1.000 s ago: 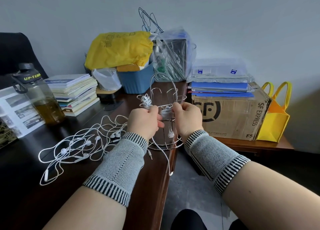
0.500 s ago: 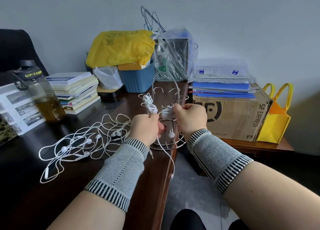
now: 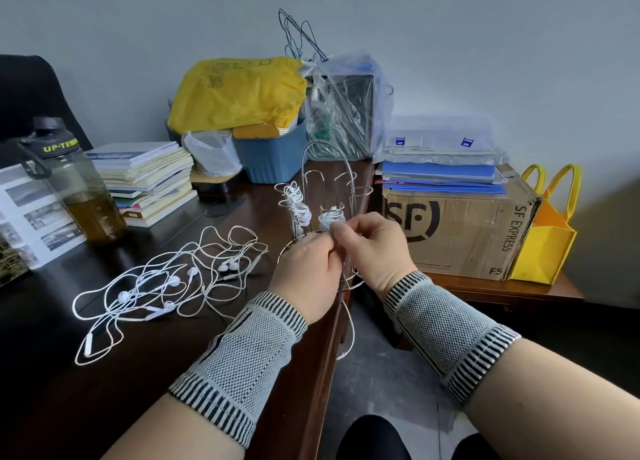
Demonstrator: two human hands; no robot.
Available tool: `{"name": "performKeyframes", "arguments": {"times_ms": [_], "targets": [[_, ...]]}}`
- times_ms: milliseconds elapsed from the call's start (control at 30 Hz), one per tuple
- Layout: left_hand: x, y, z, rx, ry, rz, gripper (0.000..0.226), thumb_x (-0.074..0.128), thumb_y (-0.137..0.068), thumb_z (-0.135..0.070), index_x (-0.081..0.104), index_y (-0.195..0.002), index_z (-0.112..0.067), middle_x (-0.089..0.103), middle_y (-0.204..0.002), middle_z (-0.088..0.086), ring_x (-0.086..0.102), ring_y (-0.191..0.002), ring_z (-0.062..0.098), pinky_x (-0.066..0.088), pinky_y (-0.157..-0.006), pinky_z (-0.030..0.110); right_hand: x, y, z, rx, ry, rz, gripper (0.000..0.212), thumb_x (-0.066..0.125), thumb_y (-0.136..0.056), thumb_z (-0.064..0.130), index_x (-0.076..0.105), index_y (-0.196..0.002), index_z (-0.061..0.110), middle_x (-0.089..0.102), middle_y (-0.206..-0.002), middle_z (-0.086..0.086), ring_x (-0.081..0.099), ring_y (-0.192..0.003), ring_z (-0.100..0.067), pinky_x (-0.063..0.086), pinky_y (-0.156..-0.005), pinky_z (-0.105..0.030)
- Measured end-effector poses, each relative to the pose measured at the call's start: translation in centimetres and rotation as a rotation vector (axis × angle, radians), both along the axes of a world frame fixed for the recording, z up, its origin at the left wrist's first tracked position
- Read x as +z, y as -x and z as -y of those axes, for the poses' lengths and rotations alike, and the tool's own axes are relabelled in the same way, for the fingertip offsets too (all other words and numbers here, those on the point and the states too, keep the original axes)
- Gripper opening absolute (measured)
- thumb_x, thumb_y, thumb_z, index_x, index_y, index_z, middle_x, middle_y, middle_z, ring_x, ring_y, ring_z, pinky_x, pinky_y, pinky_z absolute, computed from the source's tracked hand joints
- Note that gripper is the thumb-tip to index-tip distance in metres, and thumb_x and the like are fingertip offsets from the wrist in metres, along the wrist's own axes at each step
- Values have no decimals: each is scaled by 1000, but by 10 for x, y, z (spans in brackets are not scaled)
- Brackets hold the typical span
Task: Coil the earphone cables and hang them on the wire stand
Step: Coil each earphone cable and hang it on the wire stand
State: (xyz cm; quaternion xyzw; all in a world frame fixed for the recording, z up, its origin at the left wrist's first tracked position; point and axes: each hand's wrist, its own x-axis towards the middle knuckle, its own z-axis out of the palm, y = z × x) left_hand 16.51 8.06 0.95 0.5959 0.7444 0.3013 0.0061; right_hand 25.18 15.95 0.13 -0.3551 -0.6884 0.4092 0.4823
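Note:
A chrome wire stand (image 3: 327,168) with hooked arms stands at the desk's right edge. One coiled white earphone (image 3: 297,203) hangs on its left arm. A second white coil (image 3: 330,219) sits at the stand's middle, just above my fingers. My left hand (image 3: 308,272) and my right hand (image 3: 372,248) meet in front of the stand, both pinching this earphone's cable. A loose length of that cable (image 3: 348,335) hangs down past the desk edge. A tangle of white earphones (image 3: 173,279) lies on the dark desk to the left.
A water bottle (image 3: 74,186), stacked books (image 3: 145,179), a blue bin (image 3: 273,154) under a yellow bag and a plastic-wrapped box stand behind. To the right, a cardboard box (image 3: 460,231) with blue folders and a yellow tote (image 3: 547,238) stand on a lower table.
My hands have drawn together in front of the stand, fingers now meeting on the cable. The hanging cable end has shifted lower past the desk edge.

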Motion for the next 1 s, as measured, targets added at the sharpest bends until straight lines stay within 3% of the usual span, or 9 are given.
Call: {"name": "performKeyframes", "arguments": {"times_ms": [100, 167, 333, 500, 600, 700, 767, 867, 1000], "targets": [[-2, 0, 2, -9, 13, -24, 25, 44, -100, -20, 63, -116, -14, 60, -114, 1, 57, -104, 23, 43, -89, 33, 7, -2, 3, 29, 20, 62, 38, 72, -83, 29, 58, -48, 26, 59, -53, 13, 55, -49, 5, 48, -55, -12], [-2, 1, 3, -14, 18, -22, 26, 45, -100, -20, 65, -116, -16, 59, -115, -1, 57, -103, 23, 45, -89, 34, 11, -4, 3, 75, 63, 78, 34, 72, -83, 23, 61, -51, 24, 59, -49, 11, 54, -44, 3, 50, -52, -16], [1, -1, 5, -6, 5, -31, 23, 44, -101, -20, 64, -109, -14, 61, -108, 0, 58, -98, 24, 43, -83, 33, 14, -3, -1, 99, 118, 104, 24, 69, -83, 20, 65, -59, 17, 63, -57, 0, 56, -53, -11, 54, -62, -32], [9, 0, 6, 4, 73, -199, 18, 37, -102, -18, 54, -103, -17, 62, -89, 4, 60, -88, 29, 41, -71, 35, 0, -6, -5, 43, -198, 143, 24, 60, -85, 12, 51, -72, 30, 61, -77, 2, 59, -71, -16, 53, -71, -36], [8, 1, 5, 33, 105, -291, 18, 34, -103, -18, 51, -101, -21, 59, -87, 1, 61, -88, 28, 38, -67, 33, -7, -11, -5, 156, -351, 203, 46, 50, -79, -6, 54, -83, 40, 59, -94, -3, 55, -87, -9, 49, -82, -27], [7, 2, 0, 48, 132, -306, 18, 35, -103, -19, 53, -104, -20, 65, -93, 5, 62, -91, 30, 39, -68, 33, -10, -14, -6, 227, -350, 216, 47, 50, -80, -14, 70, -100, 23, 53, -98, 0, 51, -92, 0, 44, -86, -11], [6, 1, -1, 35, 151, -298, 20, 36, -103, -22, 56, -103, -19, 65, -94, 6, 62, -92, 31, 41, -70, 34, -11, -12, -8, 212, -332, 247, 40, 54, -82, -12, 73, -102, 17, 50, -94, 5, 50, -88, 2, 42, -84, -7], [5, 3, 3, 50, 99, -247, 27, 39, -102, -32, 57, -87, -20, 58, -77, 2, 61, -84, 28, 44, -69, 34, -11, -10, -12, 144, -345, 266, 24, 64, -83, -4, 74, -92, 17, 48, -88, 12, 51, -81, 3, 39, -77, -2], [16, 13, 9, 3, 22, -145, 28, 46, -100, -34, 62, -80, -23, 50, -60, -7, 53, -64, 16, 42, -63, 34, -13, -8, -12, 94, -320, 204, 10, 71, -84, 11, 74, -88, 19, 59, -88, 8, 55, -78, 1, 44, -76, -8]]}}
